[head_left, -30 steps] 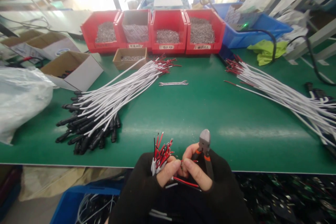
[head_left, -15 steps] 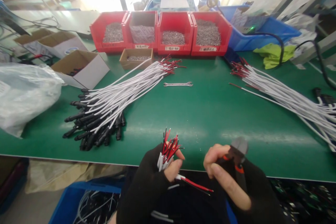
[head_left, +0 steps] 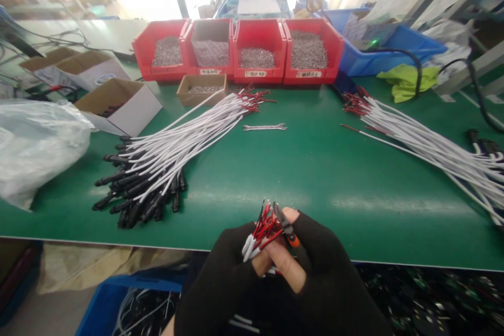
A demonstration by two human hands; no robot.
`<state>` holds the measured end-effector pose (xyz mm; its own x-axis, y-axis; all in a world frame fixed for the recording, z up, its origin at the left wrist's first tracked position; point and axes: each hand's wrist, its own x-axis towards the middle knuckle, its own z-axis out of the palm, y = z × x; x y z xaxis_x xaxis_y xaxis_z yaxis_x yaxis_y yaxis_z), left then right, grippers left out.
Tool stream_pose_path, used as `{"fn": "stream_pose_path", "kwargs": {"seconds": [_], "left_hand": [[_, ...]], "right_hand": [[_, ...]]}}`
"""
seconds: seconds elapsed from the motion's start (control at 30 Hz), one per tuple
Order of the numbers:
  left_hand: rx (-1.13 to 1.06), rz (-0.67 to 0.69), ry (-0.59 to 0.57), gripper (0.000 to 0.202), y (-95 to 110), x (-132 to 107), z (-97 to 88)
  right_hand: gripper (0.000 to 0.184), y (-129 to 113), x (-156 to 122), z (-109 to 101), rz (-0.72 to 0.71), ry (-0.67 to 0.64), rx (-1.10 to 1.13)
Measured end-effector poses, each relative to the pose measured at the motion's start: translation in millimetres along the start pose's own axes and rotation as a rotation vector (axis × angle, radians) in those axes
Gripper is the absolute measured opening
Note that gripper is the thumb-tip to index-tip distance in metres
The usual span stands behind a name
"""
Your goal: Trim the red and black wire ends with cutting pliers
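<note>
My left hand [head_left: 232,262], in a black fingerless glove, is closed around a bunch of white cables [head_left: 249,248]. Their stripped ends fan upward as thin red and black wires [head_left: 268,226]. My right hand [head_left: 315,252], gloved alike, grips orange-and-black cutting pliers [head_left: 289,228]. The pliers' jaws lie against the right side of the wire ends, and the fingers of both hands meet there. Whether the jaws are open or closed on a wire I cannot tell. The lower lengths of the cables are mostly hidden by my hands.
White cables with black connectors [head_left: 177,142] lie left; another cable bundle [head_left: 429,155] lies right. Between them is a wrench [head_left: 265,127]. Red bins [head_left: 260,74] of small metal parts line the back, beside a blue crate [head_left: 405,44]. A plastic bag [head_left: 39,142] sits left.
My right hand has moved left with the pliers, from apart over the table edge to the wire ends. The single wire pair that stuck out to the right now sits among my fingers.
</note>
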<state>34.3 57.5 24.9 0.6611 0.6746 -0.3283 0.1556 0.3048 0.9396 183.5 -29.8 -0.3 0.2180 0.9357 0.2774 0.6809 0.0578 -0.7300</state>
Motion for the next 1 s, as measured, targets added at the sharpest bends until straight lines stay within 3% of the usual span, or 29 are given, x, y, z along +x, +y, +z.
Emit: {"fn": "stream_pose_path", "kwargs": {"seconds": [0.17, 0.4, 0.63, 0.77, 1.0], "left_hand": [[0.001, -0.082, 0.036, 0.017, 5, -1, 1.2], [-0.059, -0.145, 0.048, 0.022, -5, -6, -4.4], [0.147, -0.211, 0.281, 0.030, -8, -13, -3.0], [0.196, -0.228, 0.296, 0.030, -6, -14, -2.7], [0.179, -0.204, 0.273, 0.029, -5, -11, -2.6]], "right_hand": [[0.035, 3, 0, 0, 0.101, -0.058, 0.043], [0.033, 5, 2, 0, 0.417, -0.045, 0.260], [0.020, -3, 8, -3, 0.435, -0.054, 0.340], [0.015, -4, 13, -7, 0.409, 0.026, 0.378], [0.019, -9, 16, -9, 0.495, -0.118, 0.541]]}}
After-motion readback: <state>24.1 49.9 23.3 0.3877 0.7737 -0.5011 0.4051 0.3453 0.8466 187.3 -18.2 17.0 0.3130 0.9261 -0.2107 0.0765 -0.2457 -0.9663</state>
